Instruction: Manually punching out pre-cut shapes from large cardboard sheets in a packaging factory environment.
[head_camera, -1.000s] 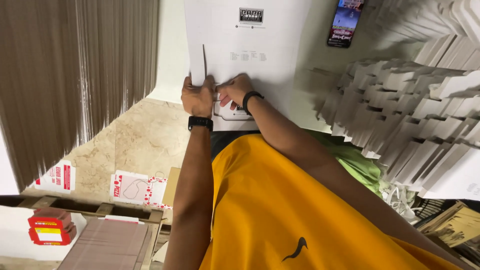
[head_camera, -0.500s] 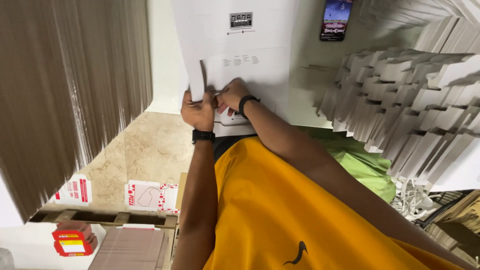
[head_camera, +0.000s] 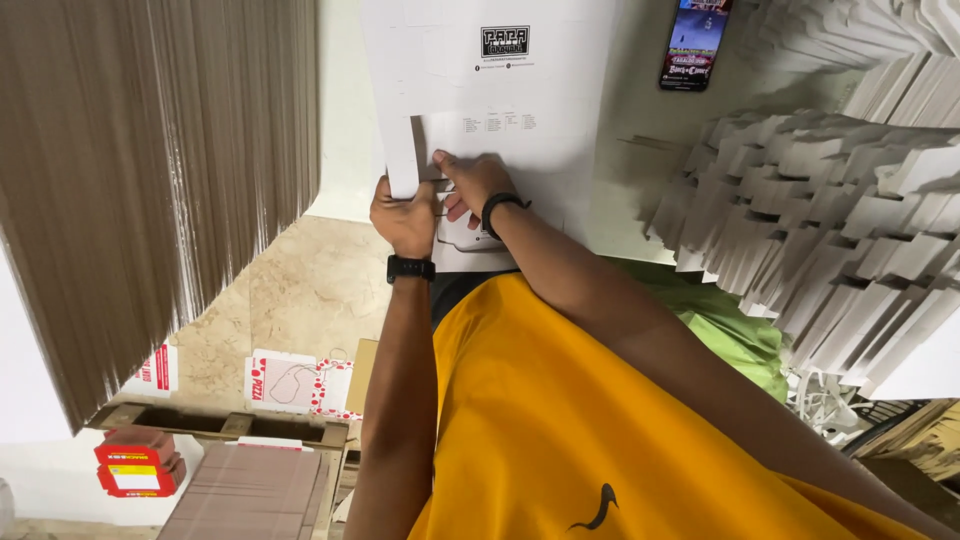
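left hand (head_camera: 403, 215) clamps raised side flap (head_camera: 401, 158) upright | right hand (head_camera: 472, 185) at 3 o'clock presses white flat box blank (head_camera: 500, 100) down — steadying the fold | stacked blanks (head_camera: 830, 210) further right

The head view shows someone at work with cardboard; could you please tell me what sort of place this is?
Probably a box-folding or packaging workroom. Both hands, left hand and right hand, fold a flat white box blank; stacks of white die-cut blanks and brown corrugated sheets fill the sides.

white flat cardboard box blank (head_camera: 500, 110), side flap upright
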